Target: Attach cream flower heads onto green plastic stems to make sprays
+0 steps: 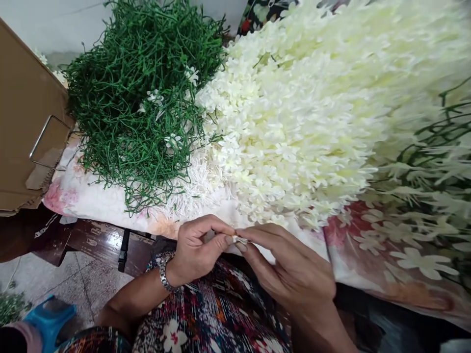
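Home craft workshop, heaps of cream fake flowers [305, 117] centre-right, green plastic stems [140, 98] upper left, cardboard box [22, 127] far left, floral cloth [91, 198]

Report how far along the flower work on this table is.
Looks done: the flowers on green stalks at the right edge. In hand: the left hand and right hand pinch one small white flower piece between their fingertips. Seemingly left: the big heap of loose cream flowers and the pile of bare green stems on the cloth, both large.
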{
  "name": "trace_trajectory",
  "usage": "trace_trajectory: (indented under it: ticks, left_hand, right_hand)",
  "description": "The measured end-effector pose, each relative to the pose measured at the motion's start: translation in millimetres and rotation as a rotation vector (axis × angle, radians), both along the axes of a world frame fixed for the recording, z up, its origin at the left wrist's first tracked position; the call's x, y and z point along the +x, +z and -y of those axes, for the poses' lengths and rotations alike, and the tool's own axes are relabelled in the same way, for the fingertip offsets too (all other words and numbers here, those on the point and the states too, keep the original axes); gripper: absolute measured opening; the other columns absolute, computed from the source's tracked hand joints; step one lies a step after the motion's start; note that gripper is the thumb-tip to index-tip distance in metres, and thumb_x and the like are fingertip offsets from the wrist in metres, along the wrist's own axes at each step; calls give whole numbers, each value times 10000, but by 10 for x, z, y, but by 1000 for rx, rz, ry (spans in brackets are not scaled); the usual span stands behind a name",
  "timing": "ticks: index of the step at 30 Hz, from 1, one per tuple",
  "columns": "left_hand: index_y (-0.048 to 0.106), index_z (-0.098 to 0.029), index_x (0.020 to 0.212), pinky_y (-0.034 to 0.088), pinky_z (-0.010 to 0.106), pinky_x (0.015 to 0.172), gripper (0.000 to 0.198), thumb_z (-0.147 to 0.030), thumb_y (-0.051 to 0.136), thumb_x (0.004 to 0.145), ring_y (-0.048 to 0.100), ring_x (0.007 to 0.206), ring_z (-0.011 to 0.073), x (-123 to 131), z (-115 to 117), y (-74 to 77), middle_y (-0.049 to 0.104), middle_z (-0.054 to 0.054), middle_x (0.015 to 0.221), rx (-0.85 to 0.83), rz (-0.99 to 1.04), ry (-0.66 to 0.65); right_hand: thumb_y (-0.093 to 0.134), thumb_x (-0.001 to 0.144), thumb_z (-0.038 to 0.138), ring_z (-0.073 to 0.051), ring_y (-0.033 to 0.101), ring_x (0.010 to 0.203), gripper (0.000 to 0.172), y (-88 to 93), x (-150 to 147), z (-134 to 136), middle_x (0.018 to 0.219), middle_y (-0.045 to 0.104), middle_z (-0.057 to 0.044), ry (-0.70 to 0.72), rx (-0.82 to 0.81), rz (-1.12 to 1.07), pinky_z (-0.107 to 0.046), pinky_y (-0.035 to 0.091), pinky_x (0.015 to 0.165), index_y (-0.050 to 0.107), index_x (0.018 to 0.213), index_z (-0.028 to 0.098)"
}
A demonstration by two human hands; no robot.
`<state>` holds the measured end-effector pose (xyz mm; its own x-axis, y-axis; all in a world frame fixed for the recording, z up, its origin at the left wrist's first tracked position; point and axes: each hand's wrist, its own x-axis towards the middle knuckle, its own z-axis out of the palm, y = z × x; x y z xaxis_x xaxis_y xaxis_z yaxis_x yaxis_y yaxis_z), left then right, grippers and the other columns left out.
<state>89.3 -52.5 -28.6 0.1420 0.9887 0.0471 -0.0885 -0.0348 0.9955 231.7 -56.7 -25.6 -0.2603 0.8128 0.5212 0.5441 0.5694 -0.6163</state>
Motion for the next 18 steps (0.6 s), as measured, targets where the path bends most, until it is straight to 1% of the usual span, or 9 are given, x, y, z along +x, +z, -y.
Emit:
trace_trajectory:
  ticks: [2,4,6,7,8,10,12,15,18]
  left_hand:
    - [600,-130,744,426,210,522,91,-180,524,758,519,570,93,-26,-7,18,577,30,642,114,-151,-6]
    - [601,-135,804,435,243,577,110,-120,507,749,538,641,118,-106,-43,43,601,48,691,317,-354,32]
    - [591,-144,872,422,280,613,182,-80,519,717,534,696,145,-248,-117,82,609,58,741,557,-580,169]
    - [586,-160,887,404,286,608,208,-72,525,709,521,693,149,-335,-167,107,606,47,736,667,-690,277]
    - [583,-174,892,386,292,610,217,-73,525,708,507,690,152,-427,-224,137,603,41,741,730,-815,388]
    - [588,-170,872,350,315,642,177,-110,535,714,486,705,169,-600,-341,207,583,42,726,744,-1075,564]
    - [586,-157,864,323,340,687,149,-175,536,725,472,754,191,-726,-445,271,572,63,770,672,-1255,641]
    - [578,-150,762,296,346,684,104,-232,525,728,453,757,206,-804,-547,309,549,72,756,558,-1435,612]
    - [542,-157,645,284,335,667,106,-169,487,735,443,712,189,-818,-580,281,531,55,692,547,-1475,599]
  right_hand:
    - [542,706,37,-98,567,690,283,-6,-3,-2,771,597,-24,-7,20,24,-204,463,614,533,955,171]
    - [542,707,36,-95,564,665,248,-10,10,-12,745,594,-19,-21,24,30,-201,458,601,538,915,171]
    - [544,711,47,-96,561,641,221,-15,32,-28,730,592,-14,-58,21,28,-203,455,580,540,885,185]
    - [545,714,58,-97,560,630,211,-18,44,-37,728,592,-11,-80,22,28,-206,453,568,541,876,194]
    - [545,718,68,-99,560,622,202,-22,54,-46,728,592,-9,-98,23,29,-209,451,558,542,870,202]
    - [545,724,87,-104,563,618,185,-32,65,-64,725,591,-7,-115,33,38,-216,447,547,545,861,212]
    - [543,729,97,-107,563,620,173,-45,63,-78,719,590,-6,-110,49,47,-222,445,548,547,857,213]
    - [543,727,89,-110,564,641,180,-74,52,-88,725,591,-13,-77,65,51,-228,448,583,548,870,197]
    - [551,713,68,-114,571,665,203,-100,56,-91,736,596,-23,-47,85,71,-234,450,632,553,887,172]
